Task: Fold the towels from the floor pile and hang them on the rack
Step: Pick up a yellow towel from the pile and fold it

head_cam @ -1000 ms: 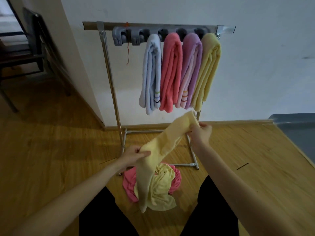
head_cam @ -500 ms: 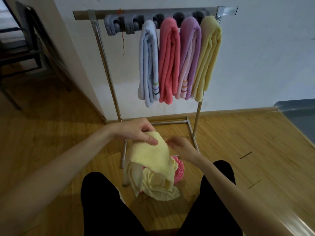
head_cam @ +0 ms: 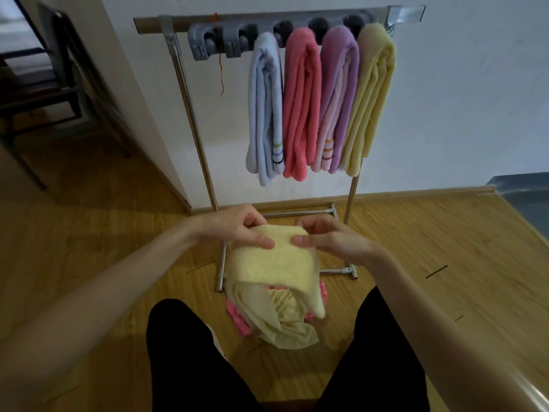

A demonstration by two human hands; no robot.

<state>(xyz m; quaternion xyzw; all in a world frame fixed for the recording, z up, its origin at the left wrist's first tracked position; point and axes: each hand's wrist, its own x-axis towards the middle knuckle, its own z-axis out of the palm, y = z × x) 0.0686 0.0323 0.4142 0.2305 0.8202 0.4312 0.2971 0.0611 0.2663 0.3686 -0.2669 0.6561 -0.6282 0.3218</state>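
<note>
Both hands pinched the yellow towel's (head_cam: 274, 263) folded top edge, left hand (head_cam: 234, 227) at nine o'clock, right hand (head_cam: 329, 237) at three, above the floor pile (head_cam: 292, 331). Its loose tail hung uneven; a slackened pinch would likely spill the fold back onto that pile.

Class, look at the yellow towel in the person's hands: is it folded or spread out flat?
Folded. The yellow towel is doubled over at its top edge, pinched there by the left hand and right hand.

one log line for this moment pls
step: folding | left hand: pinches yellow towel | right hand: pinches same towel | rack: four towels hung | floor pile: pink and yellow left
</note>
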